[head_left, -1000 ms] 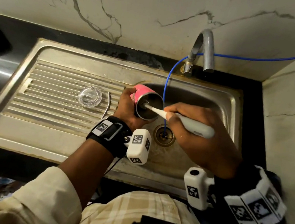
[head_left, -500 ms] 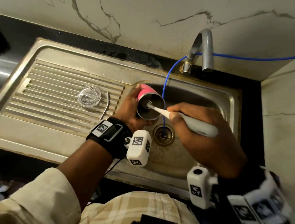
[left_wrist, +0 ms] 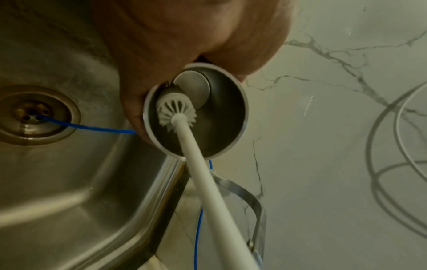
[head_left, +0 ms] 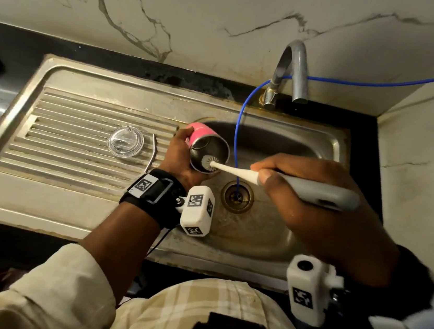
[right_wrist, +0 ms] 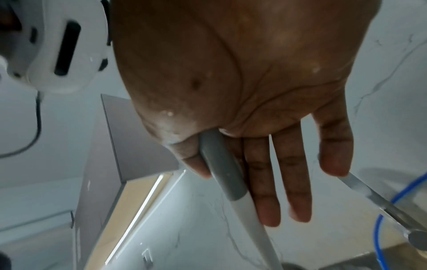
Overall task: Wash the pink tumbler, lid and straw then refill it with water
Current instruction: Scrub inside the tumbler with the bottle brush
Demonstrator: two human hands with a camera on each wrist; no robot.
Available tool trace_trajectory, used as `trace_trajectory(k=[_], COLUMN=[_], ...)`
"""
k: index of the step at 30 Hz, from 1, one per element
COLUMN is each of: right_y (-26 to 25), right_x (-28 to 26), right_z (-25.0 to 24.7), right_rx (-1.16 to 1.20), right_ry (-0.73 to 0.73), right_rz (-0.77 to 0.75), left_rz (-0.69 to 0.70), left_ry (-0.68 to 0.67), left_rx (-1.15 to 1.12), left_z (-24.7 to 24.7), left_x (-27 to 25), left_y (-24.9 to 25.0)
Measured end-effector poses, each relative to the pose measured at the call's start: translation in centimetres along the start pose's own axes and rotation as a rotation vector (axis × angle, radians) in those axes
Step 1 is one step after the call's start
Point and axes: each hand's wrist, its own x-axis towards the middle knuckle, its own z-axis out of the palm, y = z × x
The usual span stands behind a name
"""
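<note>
My left hand (head_left: 181, 157) clasps the wet, probably slippery steel-lined pink tumbler (head_left: 204, 146) round its body while my right hand (head_left: 315, 203) grips the bottle brush (head_left: 284, 182).

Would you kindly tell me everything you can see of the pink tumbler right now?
The tumbler is pink outside with a bare steel lining and flat steel bottom. It has no lid on and lies tilted on its side over the sink basin, mouth toward the right hand. The left hand grips its body. The white head of the brush sits inside, against the lower wall near the rim.
</note>
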Motion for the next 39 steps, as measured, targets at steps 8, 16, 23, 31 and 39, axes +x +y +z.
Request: trace_trajectory(k=[8,16,23,31,39], right_y=[1.7,-0.5,1.5,1.1,2.7], right_x=[1.7,-0.4,2.5,1.0,2.0], right_z=[2.9,-1.3,3.4,-1.0,2.8], right_rx=[0.078,0.041,0.007,0.058,0.04], right_ry=[0.082,-0.023,0.07,-0.104,0.061], right_rz=[0.01,0.041,-0.01,0.053,0.008], left_rz=[-0.063,-0.052,-0.087,0.014,-0.033], left_ry=[-0.133,-0.068,-0.182,-0.069,-0.058], left_rx=[0.079,0.02,0.038,-0.086,0.019], left_z=[0.6,0.4,1.2,-0.2,1.3], left_x=[-0.5,-0.2,-1.0,-0.6,-1.0], left_y=[-0.1,0.1,-0.4,0.1,-1.1])
